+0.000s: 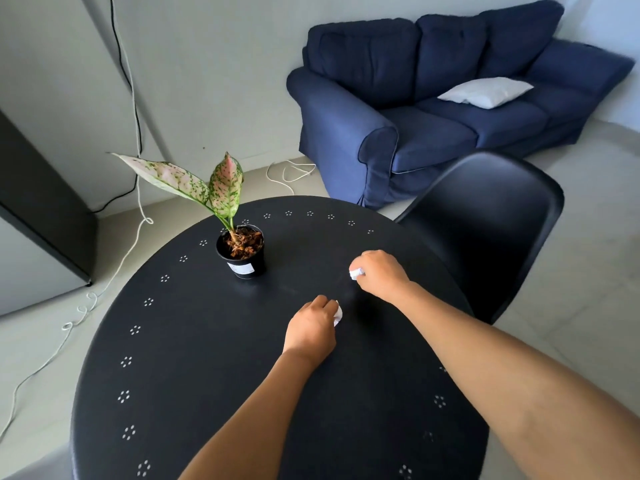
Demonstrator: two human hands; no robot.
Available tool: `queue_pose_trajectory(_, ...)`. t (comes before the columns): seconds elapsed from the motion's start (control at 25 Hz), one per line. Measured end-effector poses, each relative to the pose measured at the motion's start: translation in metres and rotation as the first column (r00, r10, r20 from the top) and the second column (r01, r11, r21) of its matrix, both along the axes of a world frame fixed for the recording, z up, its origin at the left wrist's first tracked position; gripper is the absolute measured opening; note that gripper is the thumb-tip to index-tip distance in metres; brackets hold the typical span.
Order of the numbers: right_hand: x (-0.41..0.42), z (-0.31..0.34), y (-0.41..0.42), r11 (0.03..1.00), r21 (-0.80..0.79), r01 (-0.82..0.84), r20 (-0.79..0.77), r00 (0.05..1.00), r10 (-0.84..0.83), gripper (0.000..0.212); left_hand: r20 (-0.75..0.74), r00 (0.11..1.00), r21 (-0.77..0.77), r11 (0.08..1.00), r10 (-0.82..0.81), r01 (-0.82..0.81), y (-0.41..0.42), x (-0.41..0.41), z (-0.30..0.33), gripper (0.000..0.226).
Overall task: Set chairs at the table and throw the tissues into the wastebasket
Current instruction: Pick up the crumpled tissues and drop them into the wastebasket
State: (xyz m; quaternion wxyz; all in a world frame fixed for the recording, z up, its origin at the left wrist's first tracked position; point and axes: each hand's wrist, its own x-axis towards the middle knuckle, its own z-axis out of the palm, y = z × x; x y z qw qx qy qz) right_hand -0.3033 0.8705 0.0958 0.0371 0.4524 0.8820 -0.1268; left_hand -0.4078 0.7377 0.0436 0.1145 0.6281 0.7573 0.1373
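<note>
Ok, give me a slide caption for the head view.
Both hands gather crumpled tissues from the round table.

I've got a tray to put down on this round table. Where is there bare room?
The widest bare patch is the table's near-left part, between the potted plant and the near edge, left of the left hand. A smaller strip lies behind the plant. The right-centre is crowded: both the left and the right hand close on tissues.
</note>
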Motion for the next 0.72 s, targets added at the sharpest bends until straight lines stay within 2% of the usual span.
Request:
queue_pose_trajectory(0.12, 0.073, 0.008, -0.04, 0.988, -0.015, 0.154, -0.105, 0.982, -0.154, 0.028, -0.009, 0.999, -0.016, 0.999, -0.031, 0.031, -0.022, 0.042, 0.014, 0.019)
queue_pose_trajectory(0.32, 0.206, -0.002, -0.131, 0.913, -0.108, 0.394, -0.272, 0.872, -0.408, 0.026, 0.023, 0.995, 0.006, 0.995, -0.097, 0.097, -0.082, 0.139, 0.029, 0.024)
queue_pose_trajectory(0.44, 0.269, -0.018, -0.192, 0.867, -0.16, 0.473, -0.247, 0.831, -0.499, 0.024, 0.068, 0.989, 0.041, 0.991, -0.132, 0.13, -0.125, 0.193, 0.029, 0.022)
queue_pose_trajectory(0.52, 0.295, -0.033, -0.227, 0.84, -0.193, 0.507, -0.249, 0.803, -0.541, 0.037, 0.057, 0.983, 0.055, 0.984, -0.173, 0.17, -0.15, 0.221, 0.022, 0.023)
queue_pose_trajectory(0.56, 0.304, -0.043, -0.241, 0.828, -0.217, 0.517, -0.231, 0.797, -0.558, 0.037, 0.044, 0.978, 0.048, 0.979, -0.202, 0.2, -0.162, 0.232, 0.016, 0.023)
queue_pose_trajectory(0.64, 0.312, -0.063, -0.259, 0.819, -0.249, 0.517, -0.188, 0.804, -0.564, 0.024, 0.002, 0.961, -0.009, 0.961, -0.275, 0.275, -0.184, 0.247, 0.0, 0.023)
queue_pose_trajectory(0.72, 0.313, -0.086, -0.272, 0.813, -0.275, 0.514, -0.177, 0.804, -0.568, 0.026, -0.011, 0.953, -0.087, 0.949, -0.304, 0.302, -0.202, 0.254, -0.02, 0.025)
